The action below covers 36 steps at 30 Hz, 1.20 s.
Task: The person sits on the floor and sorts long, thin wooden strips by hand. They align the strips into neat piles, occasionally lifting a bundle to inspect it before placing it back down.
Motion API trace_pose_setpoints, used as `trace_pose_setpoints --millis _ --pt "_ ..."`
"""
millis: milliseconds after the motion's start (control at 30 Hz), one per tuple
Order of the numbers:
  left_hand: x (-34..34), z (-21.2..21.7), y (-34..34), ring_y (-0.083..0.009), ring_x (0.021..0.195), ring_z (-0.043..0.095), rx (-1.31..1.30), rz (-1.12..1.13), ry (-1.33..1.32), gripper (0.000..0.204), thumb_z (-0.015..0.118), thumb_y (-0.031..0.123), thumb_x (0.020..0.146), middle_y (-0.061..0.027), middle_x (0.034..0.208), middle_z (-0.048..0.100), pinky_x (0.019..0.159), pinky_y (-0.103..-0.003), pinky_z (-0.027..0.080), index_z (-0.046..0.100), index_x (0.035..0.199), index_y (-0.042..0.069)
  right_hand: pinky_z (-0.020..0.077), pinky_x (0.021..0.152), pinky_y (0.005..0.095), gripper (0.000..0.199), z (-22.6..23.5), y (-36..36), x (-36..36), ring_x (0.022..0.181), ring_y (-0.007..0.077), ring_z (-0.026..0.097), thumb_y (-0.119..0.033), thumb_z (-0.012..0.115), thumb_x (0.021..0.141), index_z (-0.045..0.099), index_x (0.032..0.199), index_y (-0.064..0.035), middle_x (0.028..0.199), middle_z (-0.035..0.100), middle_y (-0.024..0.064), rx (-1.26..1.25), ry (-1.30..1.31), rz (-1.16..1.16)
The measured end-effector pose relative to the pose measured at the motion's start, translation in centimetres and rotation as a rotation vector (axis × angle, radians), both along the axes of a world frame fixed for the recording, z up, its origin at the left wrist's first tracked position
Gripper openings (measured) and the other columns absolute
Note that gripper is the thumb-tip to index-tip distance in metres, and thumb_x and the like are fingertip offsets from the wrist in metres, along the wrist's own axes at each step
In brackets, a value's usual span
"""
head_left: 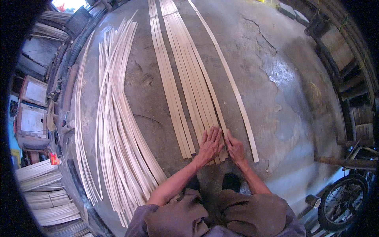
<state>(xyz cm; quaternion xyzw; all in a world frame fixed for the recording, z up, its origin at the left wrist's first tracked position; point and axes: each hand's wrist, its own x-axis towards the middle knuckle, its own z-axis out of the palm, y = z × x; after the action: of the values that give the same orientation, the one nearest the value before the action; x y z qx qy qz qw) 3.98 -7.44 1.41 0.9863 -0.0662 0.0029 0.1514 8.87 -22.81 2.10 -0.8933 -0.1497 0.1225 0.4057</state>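
Note:
Several long, flat, pale bamboo strips (197, 91) lie side by side on the concrete floor in front of me. My left hand (211, 145) rests flat across their near ends, fingers stretched out. At the right edge of this row, my right hand (235, 147) has its fingers bent around the outermost strip (216, 103) near its end; its fingertips are partly hidden. A narrower group of strips (169, 81) lies just left of the row, with a gap between. One single strip (233, 89) lies apart on the right.
A large loose pile of thin strips (118, 130) spreads over the floor to the left, some crossing. Bundled strips (49, 199) are stacked at the lower left. A spoked wheel (342, 202) stands at the lower right. Poles and a white-panelled cabinet (32, 118) line the left side.

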Motion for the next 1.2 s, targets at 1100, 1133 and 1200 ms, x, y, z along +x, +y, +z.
trace_pose_setpoints --millis 1100,1133,1200 --pt "0.4 -0.3 -1.0 -0.0306 0.143 0.018 0.058 0.055 -0.009 0.067 0.051 0.043 0.090 -0.0147 0.153 0.023 0.113 -0.054 0.010 0.031 0.146 0.012 0.0447 0.081 0.0421 0.046 -0.3 -6.3 2.8 0.097 0.0320 0.054 -0.025 0.063 0.086 0.054 0.128 -0.0063 0.104 0.054 0.0150 -0.536 -0.411 -0.257" --pt "0.4 -0.2 -1.2 -0.0322 0.142 0.018 0.071 0.047 -0.023 0.070 0.051 0.044 0.089 -0.0158 0.153 0.022 0.112 -0.057 0.011 0.030 0.146 0.010 0.0447 0.082 0.0415 0.047 -0.7 -7.0 2.9 0.098 0.0326 0.054 -0.025 0.063 0.086 0.054 0.127 -0.0059 0.105 0.054 0.0152 -0.541 -0.370 -0.221" --pt "0.4 0.1 -1.2 -0.0324 0.143 0.018 0.018 0.047 0.002 0.071 0.051 0.045 0.089 -0.0162 0.153 0.022 0.112 -0.057 0.011 0.029 0.146 0.008 0.0452 0.081 0.0409 0.047 -0.9 -7.1 3.1 0.098 0.0335 0.054 -0.027 0.062 0.087 0.054 0.127 -0.0053 0.105 0.055 0.0160 -0.469 -0.293 -0.206"
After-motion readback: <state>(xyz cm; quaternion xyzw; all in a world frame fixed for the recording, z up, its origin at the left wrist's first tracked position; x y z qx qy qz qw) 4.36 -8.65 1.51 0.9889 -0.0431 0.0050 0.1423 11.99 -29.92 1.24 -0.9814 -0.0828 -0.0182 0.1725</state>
